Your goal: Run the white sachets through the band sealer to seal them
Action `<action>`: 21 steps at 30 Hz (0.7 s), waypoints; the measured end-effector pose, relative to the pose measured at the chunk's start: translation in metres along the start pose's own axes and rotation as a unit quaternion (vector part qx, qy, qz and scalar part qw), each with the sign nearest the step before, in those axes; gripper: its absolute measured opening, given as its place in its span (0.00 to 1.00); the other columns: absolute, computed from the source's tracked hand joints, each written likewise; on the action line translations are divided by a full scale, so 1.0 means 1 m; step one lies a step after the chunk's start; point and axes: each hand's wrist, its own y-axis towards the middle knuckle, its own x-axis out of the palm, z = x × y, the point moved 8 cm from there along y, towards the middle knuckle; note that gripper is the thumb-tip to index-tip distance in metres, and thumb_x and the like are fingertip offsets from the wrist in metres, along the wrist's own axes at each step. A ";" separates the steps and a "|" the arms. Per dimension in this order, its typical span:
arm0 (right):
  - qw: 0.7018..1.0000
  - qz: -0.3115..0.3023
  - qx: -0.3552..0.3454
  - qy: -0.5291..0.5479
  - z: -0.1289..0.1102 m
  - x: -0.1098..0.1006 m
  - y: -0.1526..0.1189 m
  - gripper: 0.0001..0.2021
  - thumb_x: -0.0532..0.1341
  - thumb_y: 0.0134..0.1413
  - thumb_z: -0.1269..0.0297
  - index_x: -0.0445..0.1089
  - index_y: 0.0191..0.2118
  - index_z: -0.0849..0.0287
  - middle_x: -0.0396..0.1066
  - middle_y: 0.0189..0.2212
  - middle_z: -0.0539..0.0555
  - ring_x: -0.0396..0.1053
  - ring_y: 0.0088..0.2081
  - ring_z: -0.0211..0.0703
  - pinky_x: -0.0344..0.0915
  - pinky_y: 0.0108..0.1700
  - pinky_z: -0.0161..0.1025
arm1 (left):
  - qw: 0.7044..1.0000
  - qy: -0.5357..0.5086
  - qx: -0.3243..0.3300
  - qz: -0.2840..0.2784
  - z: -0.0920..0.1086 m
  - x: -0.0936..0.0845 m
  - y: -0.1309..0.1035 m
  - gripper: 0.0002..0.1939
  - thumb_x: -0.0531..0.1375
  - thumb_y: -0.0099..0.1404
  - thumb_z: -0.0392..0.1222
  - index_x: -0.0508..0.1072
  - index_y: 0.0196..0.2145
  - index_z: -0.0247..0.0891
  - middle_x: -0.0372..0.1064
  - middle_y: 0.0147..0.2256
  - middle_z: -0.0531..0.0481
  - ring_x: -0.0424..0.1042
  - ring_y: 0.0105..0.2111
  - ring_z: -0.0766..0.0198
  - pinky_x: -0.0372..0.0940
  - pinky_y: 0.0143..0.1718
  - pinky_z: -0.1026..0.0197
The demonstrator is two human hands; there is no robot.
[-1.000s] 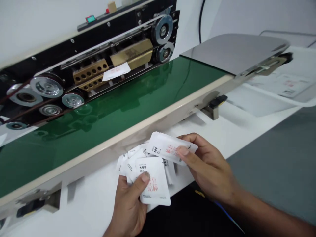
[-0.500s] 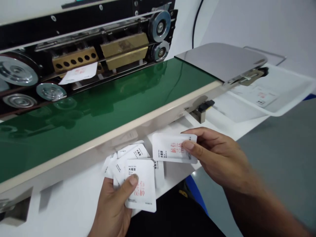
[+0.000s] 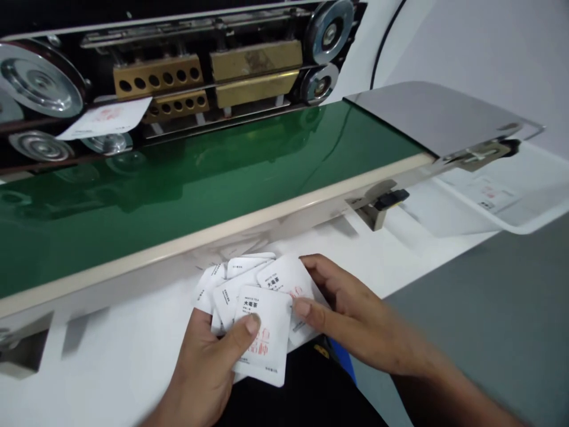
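My left hand (image 3: 213, 356) is closed round a fanned bunch of white tea sachets (image 3: 267, 344), its thumb pressed on the front one, which carries black and red print. From the right, my right hand (image 3: 351, 314) pinches the sachets (image 3: 311, 290) at the fan's right side between thumb and fingers. Their lower left parts lie behind the front sachet. Another white sachet (image 3: 111, 117) sits in the sealing machine (image 3: 258, 74), held level between its belts near the left wheels.
A green conveyor belt (image 3: 213, 184) runs along the machine, ending at a grey metal plate (image 3: 435, 115). Below the plate's right end, a white bin (image 3: 520, 228) has sachets in it. A metal bracket with a black knob (image 3: 391, 198) juts from the conveyor's front edge.
My right hand has brought its sachet left and down against the fan in my left hand. The sachet in the machine has moved left along the belts. The camera view has shifted.
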 end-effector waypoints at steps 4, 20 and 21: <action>0.998 0.061 -0.006 -0.001 0.006 -0.004 0.007 0.15 0.61 0.65 0.51 0.66 0.34 0.58 0.69 0.28 0.49 0.66 0.29 0.36 0.65 0.29 0.33 | 0.999 0.045 -0.006 -0.017 -0.003 -0.004 0.002 0.56 0.73 0.57 0.41 0.42 0.70 0.45 0.82 0.44 0.43 0.79 0.47 0.49 0.73 0.48 0.50; 0.913 0.249 0.014 0.324 0.024 -0.037 -0.007 0.14 0.72 0.51 0.56 0.70 0.35 0.57 0.72 0.23 0.47 0.68 0.22 0.33 0.67 0.26 0.29 | 0.996 0.058 -0.059 0.040 -0.015 -0.025 0.003 0.52 0.77 0.48 0.45 0.56 0.65 0.43 0.82 0.35 0.48 0.81 0.34 0.53 0.73 0.31 0.60; 0.909 0.264 0.017 0.321 0.021 -0.042 -0.010 0.15 0.73 0.50 0.56 0.70 0.35 0.57 0.71 0.22 0.46 0.68 0.21 0.33 0.66 0.25 0.28 | 0.994 0.079 -0.065 0.049 -0.017 -0.031 0.005 0.48 0.76 0.49 0.45 0.59 0.63 0.42 0.82 0.34 0.48 0.81 0.34 0.53 0.73 0.32 0.59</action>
